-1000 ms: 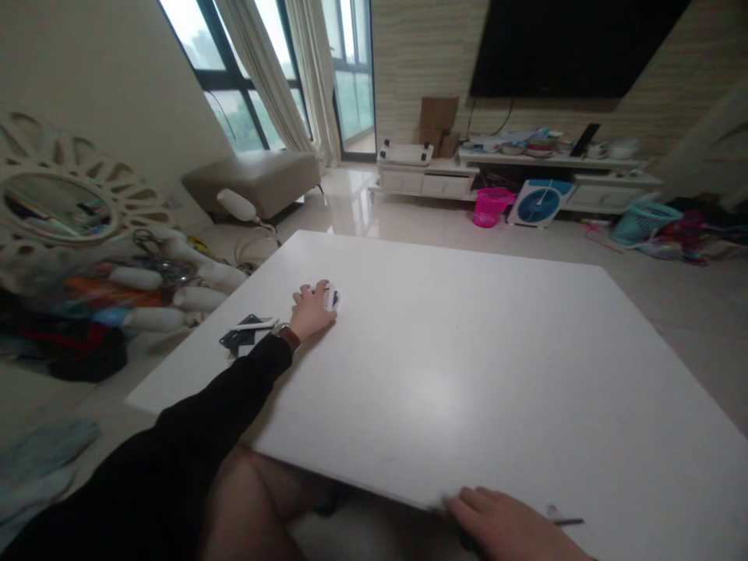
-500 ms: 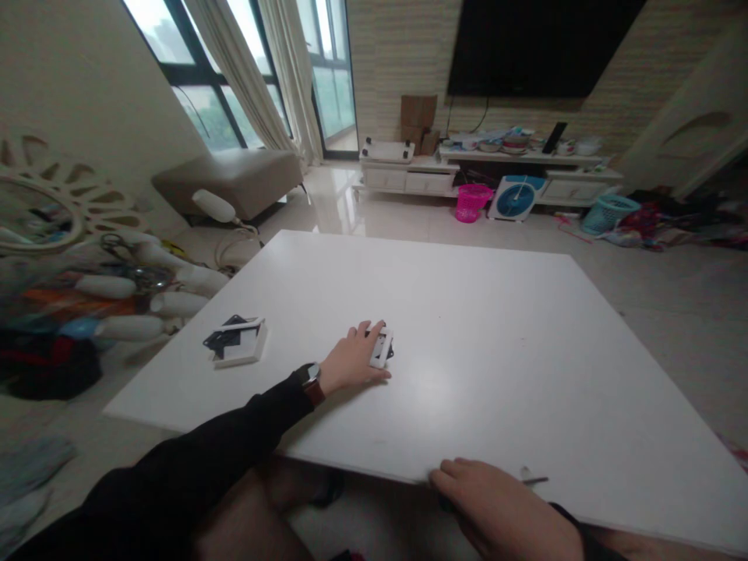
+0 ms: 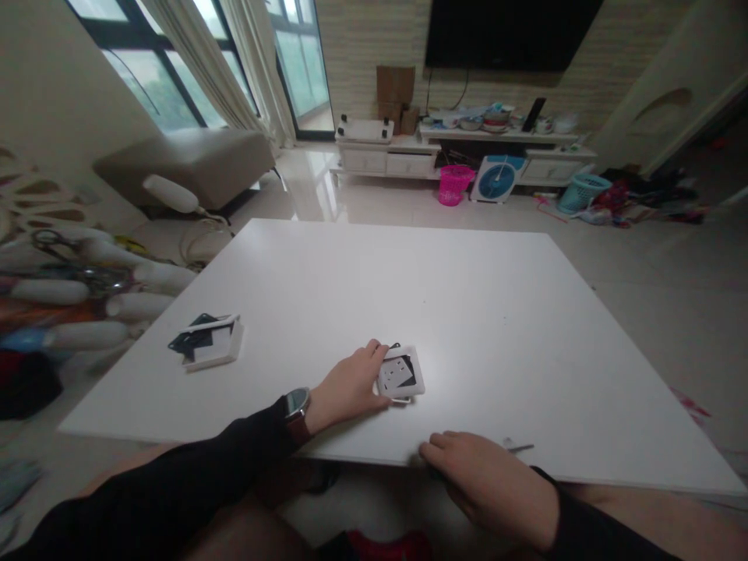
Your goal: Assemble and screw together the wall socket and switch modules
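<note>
Near the front middle of the white table (image 3: 467, 296), my left hand (image 3: 349, 388) grips a wall socket (image 3: 400, 372) by its left side, thumb at the front and fingers at the back. The socket has a white frame, a dark inner plate and a white face with pin holes set askew inside. My right hand (image 3: 488, 479) rests at the table's front edge with fingers curled. Something dark shows under its fingers, too hidden to name. Just beyond that hand lies a small thin dark rod (image 3: 521, 448) with a pale piece at its end.
On the table's left side sits another white frame (image 3: 213, 362) with dark plates (image 3: 199, 335) in it. Lamp arms with white shades (image 3: 87, 335) crowd the floor at left. Farther back stand a bench (image 3: 192, 167), a pink basket (image 3: 454, 185) and a fan (image 3: 496, 179).
My left hand has drawn the wall socket from the table's left part rightward and nearer to me. My right hand stays at the front edge. The view has shifted to the right.
</note>
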{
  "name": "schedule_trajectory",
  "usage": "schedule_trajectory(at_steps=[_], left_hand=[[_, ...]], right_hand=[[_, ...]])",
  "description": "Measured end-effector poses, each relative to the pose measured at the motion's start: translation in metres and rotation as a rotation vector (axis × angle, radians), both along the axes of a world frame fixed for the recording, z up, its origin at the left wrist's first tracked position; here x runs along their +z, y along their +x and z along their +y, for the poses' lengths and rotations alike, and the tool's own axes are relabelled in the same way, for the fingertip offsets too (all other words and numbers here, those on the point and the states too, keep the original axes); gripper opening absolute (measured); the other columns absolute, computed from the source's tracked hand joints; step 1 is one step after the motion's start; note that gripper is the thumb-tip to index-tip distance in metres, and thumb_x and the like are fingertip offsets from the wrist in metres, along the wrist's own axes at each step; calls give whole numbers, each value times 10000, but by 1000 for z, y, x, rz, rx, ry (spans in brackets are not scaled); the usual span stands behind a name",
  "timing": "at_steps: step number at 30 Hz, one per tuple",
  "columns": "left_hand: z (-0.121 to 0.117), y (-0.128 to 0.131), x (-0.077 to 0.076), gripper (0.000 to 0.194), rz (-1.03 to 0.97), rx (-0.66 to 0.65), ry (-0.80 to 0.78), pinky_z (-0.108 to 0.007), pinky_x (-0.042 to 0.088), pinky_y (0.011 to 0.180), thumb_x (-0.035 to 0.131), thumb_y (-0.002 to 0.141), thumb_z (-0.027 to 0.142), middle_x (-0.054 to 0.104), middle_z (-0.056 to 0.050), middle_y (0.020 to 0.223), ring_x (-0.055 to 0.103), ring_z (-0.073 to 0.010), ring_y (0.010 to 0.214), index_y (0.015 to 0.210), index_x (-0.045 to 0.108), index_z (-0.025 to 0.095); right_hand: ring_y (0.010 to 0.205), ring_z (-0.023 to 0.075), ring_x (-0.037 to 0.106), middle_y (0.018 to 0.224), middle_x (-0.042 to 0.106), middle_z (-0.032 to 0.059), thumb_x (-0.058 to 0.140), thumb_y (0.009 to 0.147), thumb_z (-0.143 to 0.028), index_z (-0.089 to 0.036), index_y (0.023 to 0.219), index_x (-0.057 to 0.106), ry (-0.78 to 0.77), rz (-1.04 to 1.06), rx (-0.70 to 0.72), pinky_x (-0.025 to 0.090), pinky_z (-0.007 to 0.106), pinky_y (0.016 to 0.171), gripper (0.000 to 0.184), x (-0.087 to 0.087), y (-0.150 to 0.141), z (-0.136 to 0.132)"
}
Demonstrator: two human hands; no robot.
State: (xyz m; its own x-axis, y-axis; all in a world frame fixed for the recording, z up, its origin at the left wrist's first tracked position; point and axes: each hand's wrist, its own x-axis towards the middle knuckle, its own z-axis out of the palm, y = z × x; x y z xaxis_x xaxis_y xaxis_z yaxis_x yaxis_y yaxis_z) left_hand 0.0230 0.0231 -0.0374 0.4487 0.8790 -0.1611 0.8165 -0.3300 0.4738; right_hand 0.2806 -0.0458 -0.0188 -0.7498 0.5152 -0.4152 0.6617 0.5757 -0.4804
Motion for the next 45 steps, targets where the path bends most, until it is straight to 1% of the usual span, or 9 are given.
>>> schedule_trajectory(at_steps=[5, 11, 14, 19, 25, 31, 37, 41, 45], left_hand=[[-1, 0, -6, 675, 37, -13, 123, -491, 474, 954, 831, 743, 473, 598, -124, 1287, 544, -354, 1168, 1285, 515, 226], [10, -3, -16, 695, -80, 79, 5, -528, 439, 1004, 789, 795, 545, 574, -148, 1332, 530, -363, 1215, 1343, 519, 213], [21, -3, -20, 529, -181, 113, -56, -519, 433, 1043, 711, 881, 457, 595, -125, 1325, 540, -339, 1230, 1344, 576, 239], [36, -6, -25, 247, -382, 154, -76, -444, 467, 1019, 657, 895, 354, 672, -92, 1158, 597, -279, 1125, 1091, 697, 210], [37, -8, -19, 242, -440, 160, -180, -372, 493, 860, 644, 877, 414, 709, -66, 996, 640, -252, 964, 964, 711, 199], [41, -8, 0, 279, -584, 154, -262, -304, 490, 747, 615, 877, 455, 702, -35, 864, 630, -207, 836, 868, 679, 184], [73, -53, 13, 391, -675, 309, -207, -288, 468, 694, 647, 839, 549, 663, -31, 791, 596, -169, 732, 863, 650, 159], [90, -94, -2, 395, -535, 510, -186, -259, 402, 588, 671, 796, 548, 620, -13, 695, 533, -143, 625, 807, 651, 153], [92, -109, -23, 400, -469, 526, -225, -252, 326, 519, 706, 738, 548, 549, 6, 578, 458, -126, 539, 657, 614, 167]], right_hand=[[989, 265, 696, 1102, 717, 93, 532, 781, -16, -196, 1148, 623, 15, -16, 9, 481, 360, 820, 419, -2, 0, 1], [968, 270, 705, 1094, 715, 91, 536, 807, -23, -196, 1136, 614, 16, -19, 33, 487, 360, 777, 380, -6, -2, 0], [975, 269, 704, 1096, 714, 92, 541, 810, -20, -193, 1140, 614, 15, -27, 41, 491, 360, 782, 380, -6, -3, 0], [968, 252, 700, 1089, 713, 91, 536, 855, -48, -196, 1137, 614, 18, -12, 38, 482, 345, 777, 328, -4, -1, 0], [977, 253, 701, 1094, 717, 89, 557, 834, -48, -194, 1158, 613, 21, -17, 47, 479, 339, 775, 360, -3, -1, 0], [959, 250, 700, 1070, 716, 82, 553, 829, -37, -206, 1122, 614, 26, -13, 37, 472, 339, 765, 343, -4, -2, -2], [966, 244, 684, 1078, 710, 81, 535, 825, -26, -211, 1128, 616, 6, 5, 41, 463, 341, 786, 364, -2, 1, -2], [963, 244, 687, 1075, 709, 78, 520, 826, -21, -212, 1133, 616, 6, 8, 21, 464, 343, 782, 374, -4, 2, -3], [984, 259, 691, 1084, 711, 80, 513, 812, -13, -208, 1136, 622, -4, -5, 17, 479, 356, 796, 393, -2, 1, -3]])
